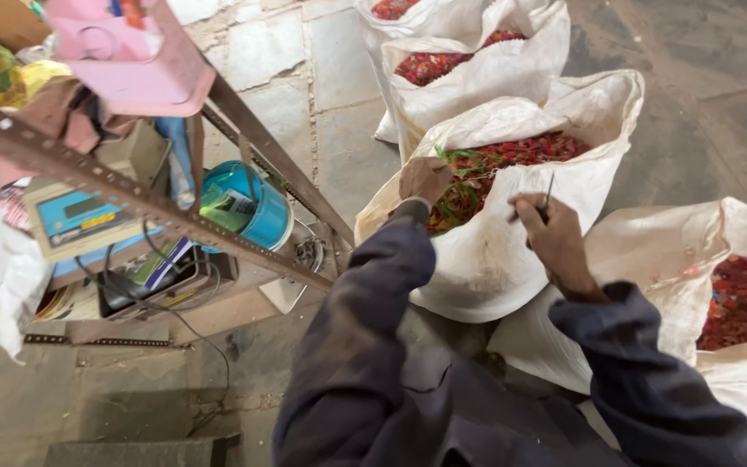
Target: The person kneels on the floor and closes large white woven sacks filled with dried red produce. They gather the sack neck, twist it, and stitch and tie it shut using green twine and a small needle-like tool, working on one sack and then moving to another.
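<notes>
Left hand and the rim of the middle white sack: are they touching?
Touching. The head view shows the left hand gripping the rim of the middle white sack, fingers folded over its edge beside green string.

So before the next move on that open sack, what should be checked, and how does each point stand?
1. Left hand grips the rim of the white woven sack: ok.
2. Right hand holds the thin dark needle-like tool: ok.
3. Green string lies at the sack mouth: ok.
4. String threaded through the tool: cannot tell.
5. Red pieces sit below the rim: ok.
</notes>
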Tool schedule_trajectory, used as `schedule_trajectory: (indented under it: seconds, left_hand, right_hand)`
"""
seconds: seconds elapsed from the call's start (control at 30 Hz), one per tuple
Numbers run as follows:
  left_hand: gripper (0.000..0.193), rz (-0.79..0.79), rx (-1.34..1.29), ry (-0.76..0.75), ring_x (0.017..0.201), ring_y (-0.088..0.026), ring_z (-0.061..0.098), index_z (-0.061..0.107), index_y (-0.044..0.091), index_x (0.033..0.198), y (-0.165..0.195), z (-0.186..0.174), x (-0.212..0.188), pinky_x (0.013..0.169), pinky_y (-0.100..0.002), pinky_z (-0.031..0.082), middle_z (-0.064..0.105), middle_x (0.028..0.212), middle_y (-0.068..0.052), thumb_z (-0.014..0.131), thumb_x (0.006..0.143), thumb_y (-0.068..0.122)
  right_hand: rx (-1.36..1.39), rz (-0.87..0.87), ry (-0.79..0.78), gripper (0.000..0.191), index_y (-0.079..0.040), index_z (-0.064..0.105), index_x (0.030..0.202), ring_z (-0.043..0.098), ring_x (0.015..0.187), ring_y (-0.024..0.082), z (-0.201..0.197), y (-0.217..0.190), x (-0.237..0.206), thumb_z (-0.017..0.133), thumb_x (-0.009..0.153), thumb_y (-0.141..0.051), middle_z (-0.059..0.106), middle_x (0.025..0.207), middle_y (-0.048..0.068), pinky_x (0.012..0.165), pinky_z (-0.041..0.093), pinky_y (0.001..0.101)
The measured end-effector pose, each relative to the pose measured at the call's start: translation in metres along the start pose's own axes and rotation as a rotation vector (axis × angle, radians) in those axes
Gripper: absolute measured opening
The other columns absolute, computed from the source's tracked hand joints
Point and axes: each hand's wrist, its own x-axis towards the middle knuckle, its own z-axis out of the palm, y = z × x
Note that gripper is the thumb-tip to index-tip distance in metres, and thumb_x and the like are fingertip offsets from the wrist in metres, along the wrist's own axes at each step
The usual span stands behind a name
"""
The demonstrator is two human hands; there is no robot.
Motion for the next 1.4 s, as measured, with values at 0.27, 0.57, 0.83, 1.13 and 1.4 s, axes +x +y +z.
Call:
schedule_trajectory:
  seconds: [0.27,0.57,0.83,1.13,1.4]
  left_hand:
    - [0.021,0.521,-0.198,-0.163,0.084,-0.035,0.071,0.078,0.015,0.098,0.027,-0.053,0.000,0.075,-0.048,0.053,0.075,0.092,-0.013,0.068,0.088,0.031]
    - [0.027,0.436,-0.771,-0.496,0.079,-0.015,0.070,0.073,0.004,0.112,-0.006,-0.068,0.034,0.079,-0.033,0.058,0.076,0.092,-0.007,0.051,0.098,0.012]
    - [0.049,0.768,-0.578,0.087,0.092,-0.033,0.069,0.067,-0.007,0.114,0.064,-0.066,0.039,0.082,-0.041,0.055,0.071,0.103,-0.021,0.068,0.090,0.036]
    - [0.024,0.716,-0.487,-0.576,0.089,-0.035,0.071,0.068,0.006,0.110,0.020,0.044,0.047,0.078,-0.045,0.053,0.074,0.096,-0.015,0.060,0.094,0.021]
    - [0.022,0.608,-0.398,-0.674,0.065,-0.020,0.064,0.074,0.010,0.105,0.025,0.025,0.070,0.063,-0.035,0.052,0.068,0.074,-0.008,0.053,0.099,0.012]
  right_hand:
    - [0.001,0.045,-0.051,0.021,-0.007,0.073,0.094,0.039,0.052,0.005,0.049,-0.006,0.109,0.067,0.104,-0.025,0.055,0.069,-0.002,0.045,0.028,0.0249]
    - [0.470,0.084,0.081,0.019,-0.011,0.064,0.100,0.047,0.063,0.007,-0.058,-0.092,0.125,0.063,0.115,-0.024,0.070,0.096,-0.001,0.056,0.037,0.0218]
    - [0.361,0.008,-0.042,0.024,-0.004,0.070,0.115,0.045,0.051,0.007,-0.041,-0.157,0.071,0.059,0.107,-0.025,0.055,0.064,0.000,0.048,0.040,0.0228]
    - [0.330,-0.342,0.121,0.023,-0.004,0.068,0.115,0.050,0.057,0.007,-0.093,-0.150,0.007,0.057,0.111,-0.023,0.059,0.072,0.001,0.054,0.043,0.0229]
    - [0.355,-0.393,0.130,0.023,-0.004,0.068,0.114,0.053,0.062,0.008,-0.182,-0.100,-0.043,0.056,0.111,-0.024,0.062,0.078,0.002,0.058,0.044,0.0236]
